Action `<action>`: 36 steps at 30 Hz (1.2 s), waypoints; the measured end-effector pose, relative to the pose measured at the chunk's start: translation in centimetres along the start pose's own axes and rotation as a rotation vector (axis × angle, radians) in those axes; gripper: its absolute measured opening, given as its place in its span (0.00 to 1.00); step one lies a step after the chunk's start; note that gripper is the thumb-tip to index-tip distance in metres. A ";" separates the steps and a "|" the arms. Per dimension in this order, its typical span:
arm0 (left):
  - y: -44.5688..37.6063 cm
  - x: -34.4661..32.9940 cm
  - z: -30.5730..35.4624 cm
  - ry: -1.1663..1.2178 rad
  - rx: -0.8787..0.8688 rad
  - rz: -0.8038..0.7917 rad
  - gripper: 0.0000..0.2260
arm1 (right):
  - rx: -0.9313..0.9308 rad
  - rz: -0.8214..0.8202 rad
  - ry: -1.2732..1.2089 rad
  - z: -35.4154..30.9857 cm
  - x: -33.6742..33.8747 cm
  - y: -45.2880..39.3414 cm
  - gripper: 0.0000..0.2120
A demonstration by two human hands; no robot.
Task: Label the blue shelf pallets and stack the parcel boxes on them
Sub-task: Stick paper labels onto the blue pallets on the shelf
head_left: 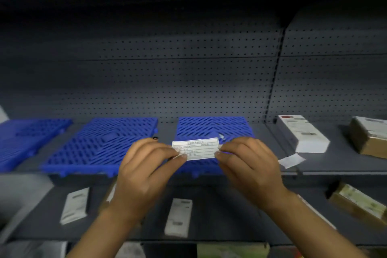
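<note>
Three blue slatted pallets lie side by side on the grey shelf: a left pallet (27,140), a middle pallet (104,144) and a right pallet (211,130). A white printed label (195,148) is held flat over the front of the right pallet. My left hand (146,165) pinches its left end and my right hand (249,163) pinches its right end. A white parcel box (301,133) and a brown parcel box (368,138) stand on the shelf to the right.
A loose white paper slip (291,160) lies on the shelf (335,165) right of my hands. The lower shelf holds white boxes (179,217) (75,205) and a brown parcel (360,203). A perforated grey back panel (167,81) closes the rear.
</note>
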State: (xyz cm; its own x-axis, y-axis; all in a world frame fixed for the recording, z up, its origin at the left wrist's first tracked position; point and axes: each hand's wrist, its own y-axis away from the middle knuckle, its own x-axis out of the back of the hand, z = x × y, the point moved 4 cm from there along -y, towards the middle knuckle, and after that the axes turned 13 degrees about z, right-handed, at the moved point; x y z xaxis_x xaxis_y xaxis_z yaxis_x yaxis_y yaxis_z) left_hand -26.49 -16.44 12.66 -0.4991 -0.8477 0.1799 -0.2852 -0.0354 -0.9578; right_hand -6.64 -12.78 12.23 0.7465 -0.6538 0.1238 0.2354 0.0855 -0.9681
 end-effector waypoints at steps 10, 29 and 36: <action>1.8 8.7 -4.5 -0.095 -0.026 -0.012 0.05 | 0.074 0.026 -0.067 -7.8 -4.2 -3.0 0.03; 9.5 8.0 -11.6 -0.196 0.184 -0.182 0.06 | 0.070 -0.163 -0.337 -8.6 -16.7 1.2 0.07; 15.7 8.0 -19.9 -0.166 0.262 -0.283 0.11 | -0.073 -0.219 -0.301 -12.2 -26.2 3.2 0.05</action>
State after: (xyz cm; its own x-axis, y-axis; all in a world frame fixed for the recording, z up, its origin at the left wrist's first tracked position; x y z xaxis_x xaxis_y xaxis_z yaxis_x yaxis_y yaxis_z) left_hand -51.24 -13.22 3.47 -0.2862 -0.8579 0.4267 -0.1635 -0.3950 -0.9040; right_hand -33.02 -4.51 3.25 0.8351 -0.3999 0.3777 0.3732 -0.0927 -0.9231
